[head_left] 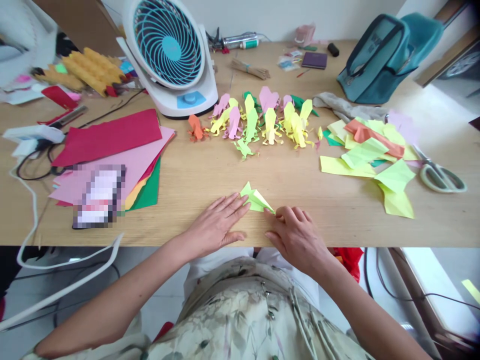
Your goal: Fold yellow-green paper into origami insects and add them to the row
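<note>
A folded light green paper (255, 200) lies on the wooden table between my hands, one pointed end up and the other toward the right. My left hand (217, 222) is flat on the table with its fingers stretched out, the fingertips touching the paper's left edge. At the paper's right tip is my right hand (294, 232), its fingers curled and pressed together on the tip. Beyond the paper stand several folded paper figures in yellow (270, 125), pink, green and orange (196, 127).
A white fan (187, 102) stands at the back left. Coloured sheets (112, 137) and a blurred phone (99, 195) lie left. Paper pieces (347, 166) and scissors (442, 177) are right, a teal bag (375, 60) behind them. The table's front edge is near my wrists.
</note>
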Demonstrator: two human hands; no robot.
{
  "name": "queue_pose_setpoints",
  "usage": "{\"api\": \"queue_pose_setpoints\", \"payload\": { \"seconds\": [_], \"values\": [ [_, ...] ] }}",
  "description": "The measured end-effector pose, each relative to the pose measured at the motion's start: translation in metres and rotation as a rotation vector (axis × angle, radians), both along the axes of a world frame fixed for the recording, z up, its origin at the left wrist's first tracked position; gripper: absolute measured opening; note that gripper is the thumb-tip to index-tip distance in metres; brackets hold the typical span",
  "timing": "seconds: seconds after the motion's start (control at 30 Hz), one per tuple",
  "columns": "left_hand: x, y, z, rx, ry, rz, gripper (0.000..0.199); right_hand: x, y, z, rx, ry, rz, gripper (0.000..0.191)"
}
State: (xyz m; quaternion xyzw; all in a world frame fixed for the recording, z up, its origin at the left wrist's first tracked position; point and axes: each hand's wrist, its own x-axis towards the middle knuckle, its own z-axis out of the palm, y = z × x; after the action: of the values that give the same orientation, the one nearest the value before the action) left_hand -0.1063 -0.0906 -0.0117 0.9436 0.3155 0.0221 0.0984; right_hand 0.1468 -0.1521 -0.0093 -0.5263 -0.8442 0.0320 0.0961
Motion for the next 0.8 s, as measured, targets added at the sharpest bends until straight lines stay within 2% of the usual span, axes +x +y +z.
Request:
{"api": "queue_pose_setpoints", "payload": {
  "seconds": [0.17,0.3,0.4,0.47,0.53,0.7,0.8],
  "values": [
    [-0.001,-0.001,-0.001,0.002,-0.002,0.004,0.072,0.009,-0.007,-0.002,0.012,0.03,0.01,0.042],
    [-0.003,0.0,0.0,-0.003,-0.029,-0.004,0.071,0.013,-0.002,0.0,-0.029,0.22,0.025,0.029],
    [-0.003,0.001,-0.001,0.001,-0.039,-0.013,0.071,0.01,0.012,0.004,-0.07,0.393,-0.097,0.023],
    [-0.002,0.0,-0.002,0.01,-0.025,0.008,0.07,0.004,0.026,0.008,-0.114,0.378,-0.244,0.02],
    [-0.001,-0.001,-0.002,0.024,0.001,0.049,0.07,-0.006,0.04,0.012,-0.186,0.309,-0.317,0.017],
    [0.003,-0.003,-0.001,0.035,0.03,0.094,0.071,-0.026,0.059,0.017,-0.252,0.243,-0.333,0.007],
    [0.003,-0.003,-0.001,0.044,0.009,0.096,0.07,-0.027,0.061,0.017,-0.271,0.303,-0.324,0.019]
  ]
}}
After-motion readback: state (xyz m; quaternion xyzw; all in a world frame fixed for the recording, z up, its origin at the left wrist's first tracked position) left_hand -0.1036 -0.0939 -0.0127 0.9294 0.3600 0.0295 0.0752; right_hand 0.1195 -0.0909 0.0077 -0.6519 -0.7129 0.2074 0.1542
